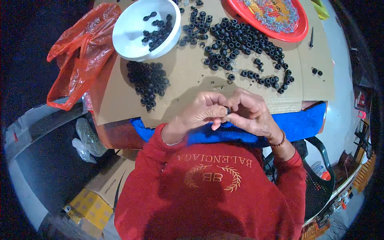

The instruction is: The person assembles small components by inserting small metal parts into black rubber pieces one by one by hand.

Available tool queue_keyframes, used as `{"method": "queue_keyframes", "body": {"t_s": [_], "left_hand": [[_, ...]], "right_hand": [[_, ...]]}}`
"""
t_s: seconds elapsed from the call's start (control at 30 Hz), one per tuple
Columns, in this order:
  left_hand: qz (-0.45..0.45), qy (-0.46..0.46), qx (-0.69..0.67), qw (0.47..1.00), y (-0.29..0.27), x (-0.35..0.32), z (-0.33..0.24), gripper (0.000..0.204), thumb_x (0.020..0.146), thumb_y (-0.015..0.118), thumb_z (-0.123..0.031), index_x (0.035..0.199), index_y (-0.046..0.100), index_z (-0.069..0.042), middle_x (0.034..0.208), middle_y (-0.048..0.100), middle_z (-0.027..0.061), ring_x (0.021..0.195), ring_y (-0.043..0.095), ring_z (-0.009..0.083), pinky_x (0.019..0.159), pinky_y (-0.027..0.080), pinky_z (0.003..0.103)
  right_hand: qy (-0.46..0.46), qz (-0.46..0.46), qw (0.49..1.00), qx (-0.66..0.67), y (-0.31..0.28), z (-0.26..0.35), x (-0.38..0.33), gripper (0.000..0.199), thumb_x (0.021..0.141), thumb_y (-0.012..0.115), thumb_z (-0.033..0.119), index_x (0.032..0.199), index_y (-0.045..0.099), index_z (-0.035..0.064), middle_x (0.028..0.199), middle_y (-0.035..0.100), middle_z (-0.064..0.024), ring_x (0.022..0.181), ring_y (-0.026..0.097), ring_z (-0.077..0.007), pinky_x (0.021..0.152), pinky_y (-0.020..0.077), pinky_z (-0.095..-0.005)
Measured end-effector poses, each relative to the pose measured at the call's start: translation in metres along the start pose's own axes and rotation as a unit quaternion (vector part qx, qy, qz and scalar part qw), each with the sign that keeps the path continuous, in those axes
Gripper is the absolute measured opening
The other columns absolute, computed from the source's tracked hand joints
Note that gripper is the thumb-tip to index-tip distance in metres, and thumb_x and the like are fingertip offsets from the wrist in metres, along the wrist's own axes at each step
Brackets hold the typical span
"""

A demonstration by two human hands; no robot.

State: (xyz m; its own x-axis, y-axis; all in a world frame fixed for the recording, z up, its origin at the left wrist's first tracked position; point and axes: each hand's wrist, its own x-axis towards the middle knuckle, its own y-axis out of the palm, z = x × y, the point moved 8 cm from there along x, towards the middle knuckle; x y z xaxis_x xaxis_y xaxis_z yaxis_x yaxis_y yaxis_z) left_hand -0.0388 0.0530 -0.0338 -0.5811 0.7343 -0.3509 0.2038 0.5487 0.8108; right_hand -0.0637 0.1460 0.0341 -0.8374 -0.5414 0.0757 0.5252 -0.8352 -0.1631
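Close together over the near edge of the cardboard, my left hand (202, 110) and my right hand (254, 114) meet fingertip to fingertip. Between their pinched fingers sits a small black round part (228, 110), mostly covered by the fingers. Beyond my hands spreads a large pile of similar black round parts (244, 38), many with a hole in the end. A second heap of black parts (148, 82) lies to the left of my hands. A short chain of them (260, 80) stretches just past my right hand.
A white bowl (120, 38) with some black parts stands at the far left, beside a red plastic bag (82, 52). A red tray (302, 30) of small shiny metal pieces is at the far right. Cardboard (188, 76) covers the table; blue cloth (308, 120) hangs at its near edge.
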Motion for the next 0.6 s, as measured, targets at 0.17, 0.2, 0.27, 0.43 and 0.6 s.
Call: {"method": "queue_keyframes", "body": {"t_s": [0.17, 0.2, 0.27, 0.43, 0.6], "left_hand": [[-0.005, 0.040, -0.026, 0.999, 0.005, -0.004, -0.013, 0.014, 0.081, 0.059, -0.001, 0.094, 0.056, 0.003, 0.078, 0.061, 0.0114, 0.057, 0.058, 0.0136, 0.048, 0.050, 0.026], [-0.045, 0.107, -0.004, 0.993, 0.004, -0.011, -0.030, 0.014, 0.080, 0.059, 0.001, 0.094, 0.056, 0.003, 0.078, 0.061, 0.0109, 0.058, 0.058, 0.0136, 0.049, 0.050, 0.026], [-0.132, 0.249, 0.126, 0.951, 0.002, -0.032, -0.071, 0.016, 0.078, 0.060, 0.003, 0.094, 0.056, 0.001, 0.079, 0.062, 0.0095, 0.060, 0.059, 0.0124, 0.052, 0.049, 0.025], [-0.405, 0.443, 0.471, 0.647, 0.013, -0.084, -0.170, 0.016, 0.076, 0.069, -0.004, 0.090, 0.062, -0.002, 0.078, 0.062, 0.0030, 0.065, 0.056, 0.0059, 0.057, 0.046, 0.021], [-0.445, 0.411, 0.697, 0.383, 0.011, -0.079, -0.209, 0.019, 0.071, 0.070, -0.013, 0.088, 0.065, -0.005, 0.082, 0.065, 0.0080, 0.082, 0.058, 0.0215, 0.072, 0.045, 0.034]], "right_hand": [[-0.133, -0.112, 0.939, -0.296, -0.026, 0.022, -0.002, 0.017, 0.067, 0.068, 0.001, 0.079, 0.056, 0.0034, 0.082, 0.055, -0.0081, 0.072, 0.053, -0.0229, 0.062, 0.0428, -0.0305], [-0.117, -0.153, 0.923, -0.334, -0.034, 0.018, 0.002, 0.017, 0.066, 0.068, 0.001, 0.080, 0.057, 0.0040, 0.081, 0.055, -0.0080, 0.072, 0.053, -0.0242, 0.062, 0.0426, -0.0317], [-0.122, -0.193, 0.884, -0.409, -0.045, 0.009, 0.008, 0.018, 0.065, 0.067, 0.003, 0.082, 0.060, 0.0069, 0.079, 0.054, -0.0072, 0.072, 0.050, -0.0255, 0.062, 0.0408, -0.0348], [-0.125, -0.175, 0.833, -0.510, -0.040, 0.004, 0.025, 0.014, 0.066, 0.067, 0.011, 0.078, 0.060, 0.0102, 0.080, 0.051, -0.0050, 0.078, 0.050, -0.0239, 0.069, 0.0390, -0.0363], [-0.103, -0.153, 0.828, -0.530, -0.034, -0.004, 0.030, 0.013, 0.065, 0.066, 0.014, 0.073, 0.057, 0.0101, 0.080, 0.050, -0.0042, 0.083, 0.049, -0.0233, 0.075, 0.0386, -0.0383]]}}
